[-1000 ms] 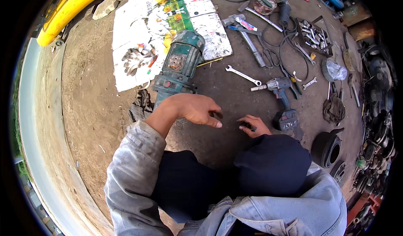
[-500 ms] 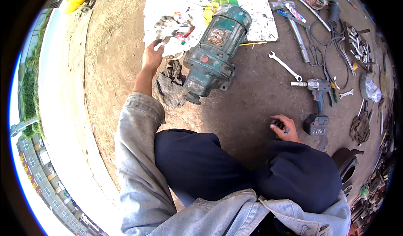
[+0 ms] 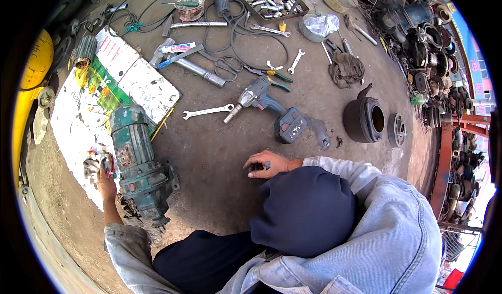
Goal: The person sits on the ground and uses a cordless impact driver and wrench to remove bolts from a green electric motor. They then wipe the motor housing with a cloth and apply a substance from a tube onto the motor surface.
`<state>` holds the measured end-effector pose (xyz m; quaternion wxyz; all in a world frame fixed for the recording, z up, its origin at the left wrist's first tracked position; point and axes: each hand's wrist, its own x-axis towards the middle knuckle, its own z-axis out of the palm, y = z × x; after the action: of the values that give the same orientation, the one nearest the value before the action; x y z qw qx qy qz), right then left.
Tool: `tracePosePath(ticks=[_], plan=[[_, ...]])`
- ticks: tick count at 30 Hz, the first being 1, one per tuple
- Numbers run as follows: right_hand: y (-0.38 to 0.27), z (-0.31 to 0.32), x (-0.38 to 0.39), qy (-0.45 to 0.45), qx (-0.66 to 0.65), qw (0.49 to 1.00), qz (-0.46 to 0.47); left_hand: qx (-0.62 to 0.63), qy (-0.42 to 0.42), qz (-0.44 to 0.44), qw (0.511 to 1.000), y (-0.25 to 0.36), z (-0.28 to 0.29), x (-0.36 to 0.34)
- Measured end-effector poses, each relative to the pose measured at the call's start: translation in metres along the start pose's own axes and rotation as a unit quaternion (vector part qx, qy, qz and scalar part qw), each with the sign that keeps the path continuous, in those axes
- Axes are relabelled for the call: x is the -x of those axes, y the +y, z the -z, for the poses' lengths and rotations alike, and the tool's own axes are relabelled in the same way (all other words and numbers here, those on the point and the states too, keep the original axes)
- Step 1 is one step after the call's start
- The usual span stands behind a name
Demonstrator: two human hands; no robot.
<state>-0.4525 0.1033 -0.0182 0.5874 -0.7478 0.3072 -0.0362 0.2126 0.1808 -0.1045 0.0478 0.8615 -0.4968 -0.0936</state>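
Note:
A green gear motor, worn and greasy, lies on the ground at the left. Beside it my left hand reaches past its near end, its fingertips closed on a dirty white work glove. A small red item lies between the glove and the motor; its kind is unclear. My right hand is near my knee, its fingers curled round something dark that I cannot make out, with a blue mark on one finger. Closest to it is a cordless impact wrench with a socket fitted.
A stained white board lies under the motor's far end. Beyond are a combination spanner, a hammer, cables and a socket tray. A dark round housing stands right, before piled machine parts.
My view has swung to the right, so the motor and board appear further left. My left hand has come closer onto the glove. My right hand remains curled near the knee.

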Motion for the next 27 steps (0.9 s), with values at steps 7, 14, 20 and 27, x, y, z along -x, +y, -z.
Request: tracePosePath(ticks=[7,14,20,27], plan=[[-0.006,-0.012,-0.018,0.005,-0.019,1.0,-0.005,-0.014,0.088,0.176,0.98,-0.051,0.043,0.005],[-0.033,0.009,-0.026,0.093,-0.177,0.978,-0.052,0.25,0.376,0.333,0.828,-0.01,0.181,0.034],[-0.107,0.051,-0.095,0.032,-0.16,0.986,0.015,0.64,0.452,0.298,0.545,0.039,0.253,0.112],[-0.29,0.055,-0.186,-0.085,-0.021,0.976,0.2,0.742,0.368,0.262,0.495,0.159,0.256,0.133]])
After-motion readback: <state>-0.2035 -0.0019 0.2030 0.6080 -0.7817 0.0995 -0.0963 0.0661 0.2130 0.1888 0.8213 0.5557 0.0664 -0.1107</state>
